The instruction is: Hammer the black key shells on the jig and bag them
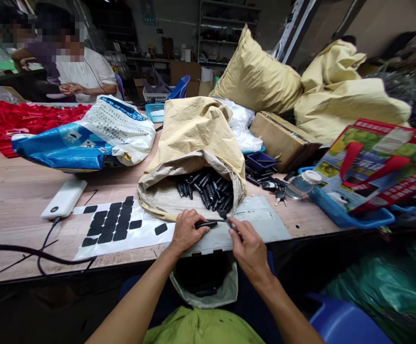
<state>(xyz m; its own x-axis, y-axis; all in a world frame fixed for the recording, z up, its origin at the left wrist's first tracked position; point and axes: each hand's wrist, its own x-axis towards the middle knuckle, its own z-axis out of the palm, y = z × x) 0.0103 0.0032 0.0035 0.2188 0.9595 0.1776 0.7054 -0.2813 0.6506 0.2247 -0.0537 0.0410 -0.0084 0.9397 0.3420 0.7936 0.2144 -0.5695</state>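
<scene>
Part (210, 224), black, is pinched between thumb and fingers of left hand (186, 231), over the grey board (265, 217). Right hand (250, 247), just beside, grasps a small tool (232, 224), kind unclear. Better to hold both steady, with light grip.

The left grip (190, 229) holds one black piece (207, 224) above the grey sheet (258, 220). Just beyond this grip, the open beige sack (197, 129) lies on the counter (122, 181), with many black pieces (211, 188) inside.
</scene>
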